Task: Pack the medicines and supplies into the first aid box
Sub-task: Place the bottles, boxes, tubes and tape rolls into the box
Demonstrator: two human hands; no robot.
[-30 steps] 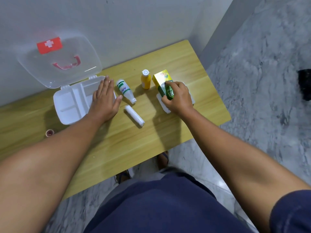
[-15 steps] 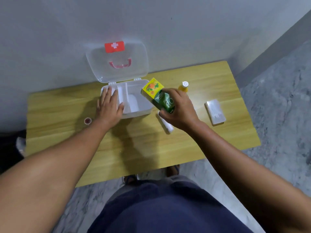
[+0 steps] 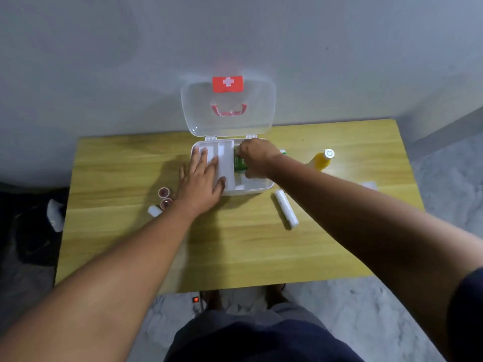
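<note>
The white first aid box point(image 3: 257, 188) lies open at the table's back, its clear lid point(image 3: 227, 104) with a red cross standing against the wall. My right hand point(image 3: 257, 158) is inside the box's right compartment, shut on the green and yellow medicine carton point(image 3: 239, 163), mostly hidden under my fingers. My left hand point(image 3: 202, 178) lies flat with fingers spread on the box's left side. A white gauze roll point(image 3: 286, 212) lies on the table right of the box. An orange bottle point(image 3: 322, 160) stands farther right.
Two small red-topped caps point(image 3: 164, 197) and a small white item point(image 3: 154, 210) sit left of my left wrist. A white pack point(image 3: 369, 185) peeks out behind my right forearm. The wooden table point(image 3: 235, 252) meets the wall; a power strip point(image 3: 197, 304) lies on the floor.
My right hand carried the green and yellow carton from the table's right side leftward and down into the box. My left hand stayed on the box. The camera view swung left.
</note>
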